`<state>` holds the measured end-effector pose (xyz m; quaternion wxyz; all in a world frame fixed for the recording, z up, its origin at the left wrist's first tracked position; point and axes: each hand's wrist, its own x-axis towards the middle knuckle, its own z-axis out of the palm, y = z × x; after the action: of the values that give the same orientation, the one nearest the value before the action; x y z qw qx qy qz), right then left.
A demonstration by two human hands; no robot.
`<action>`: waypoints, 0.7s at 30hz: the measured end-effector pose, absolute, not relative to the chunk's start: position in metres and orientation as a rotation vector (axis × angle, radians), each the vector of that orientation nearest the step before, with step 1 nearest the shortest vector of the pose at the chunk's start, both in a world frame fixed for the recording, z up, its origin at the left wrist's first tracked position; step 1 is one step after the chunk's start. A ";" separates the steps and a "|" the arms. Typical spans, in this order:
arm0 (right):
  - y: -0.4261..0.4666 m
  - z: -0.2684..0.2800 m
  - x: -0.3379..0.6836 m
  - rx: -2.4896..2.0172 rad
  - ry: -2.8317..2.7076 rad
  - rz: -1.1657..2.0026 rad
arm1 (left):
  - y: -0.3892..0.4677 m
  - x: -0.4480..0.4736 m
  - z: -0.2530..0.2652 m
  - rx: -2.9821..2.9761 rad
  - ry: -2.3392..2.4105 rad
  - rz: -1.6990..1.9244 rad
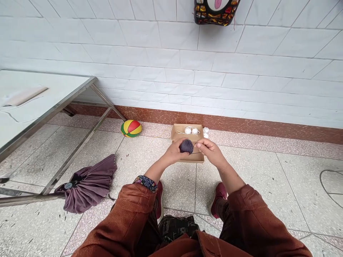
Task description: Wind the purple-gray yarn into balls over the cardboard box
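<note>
A dark purple ball of yarn (186, 146) rests in my left hand (173, 151), whose fingers curl round its left side. Just right of the ball, my right hand (210, 151) pinches a dark strand of yarn that runs from it. Both hands are above a shallow brown cardboard box (176, 132) on the floor. Inside the box, near its far side, lie two small white balls of yarn (191, 131) with loose white strands. Some more white balls (205, 132) sit on the floor against the box's right side.
A red, yellow and green ball (131, 128) lies by the wall. On the left stands a metal-framed table (61, 84), with a folded purple umbrella (91, 185) on the floor beside it. A patterned bag (215, 16) hangs on the tiled wall. A dark cable (325, 184) lies at right.
</note>
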<state>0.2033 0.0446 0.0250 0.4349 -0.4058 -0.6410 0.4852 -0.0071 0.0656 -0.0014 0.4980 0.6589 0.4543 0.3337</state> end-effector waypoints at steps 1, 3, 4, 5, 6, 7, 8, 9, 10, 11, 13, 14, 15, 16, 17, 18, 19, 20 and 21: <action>0.047 0.024 0.206 -1.031 -1.577 1.166 | 0.062 -0.006 0.000 1.630 1.036 0.738; 0.052 0.020 0.210 -1.084 -1.561 1.082 | 0.056 -0.003 0.004 1.610 0.886 0.617; 0.054 0.017 0.210 -1.115 -1.553 1.040 | 0.053 -0.001 0.006 1.566 0.814 0.578; 0.056 0.014 0.211 -1.151 -1.542 1.005 | 0.051 0.001 0.009 1.515 0.750 0.559; 0.058 0.011 0.210 -1.189 -1.535 0.981 | 0.050 0.002 0.011 1.465 0.692 0.563; 0.059 0.008 0.210 -1.226 -1.535 0.973 | 0.049 0.003 0.014 1.417 0.642 0.588; 0.060 0.005 0.209 -1.261 -1.542 0.977 | 0.049 0.004 0.016 1.370 0.603 0.626; 0.060 0.002 0.207 -1.294 -1.556 0.983 | 0.049 0.004 0.017 1.323 0.582 0.673; 0.060 -0.001 0.206 -1.320 -1.578 0.988 | 0.049 0.003 0.017 1.275 0.580 0.721; 0.060 -0.003 0.204 -1.342 -1.606 0.988 | 0.050 0.003 0.017 1.226 0.594 0.764; 0.060 -0.006 0.200 -1.373 -1.666 0.975 | 0.053 0.002 0.015 1.129 0.654 0.843; 0.059 -0.007 0.198 -1.377 -1.697 0.971 | 0.055 0.001 0.014 1.090 0.692 0.884; 0.057 -0.006 0.196 -1.369 -1.730 0.975 | 0.057 0.001 0.012 1.064 0.733 0.929; 0.055 -0.005 0.194 -1.348 -1.764 0.987 | 0.059 0.000 0.011 1.053 0.780 0.973; 0.053 -0.003 0.192 -1.316 -1.797 1.009 | 0.061 -0.001 0.009 1.059 0.834 1.015; 0.051 0.000 0.191 -1.273 -1.827 1.044 | 0.064 -0.002 0.008 1.080 0.896 1.051; 0.048 0.004 0.190 -1.223 -1.853 1.092 | 0.066 -0.003 0.006 1.117 0.970 1.078; 0.046 0.008 0.190 -1.170 -1.866 1.151 | 0.068 -0.005 0.005 1.170 1.049 1.091; 0.044 0.012 0.190 -1.119 -1.862 1.216 | 0.070 -0.006 0.003 1.238 1.124 1.087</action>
<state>0.1900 0.0436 0.0120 0.3201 -0.4258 -0.7086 0.4627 -0.0060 0.0700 0.0031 0.5426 0.5214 0.4734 0.4580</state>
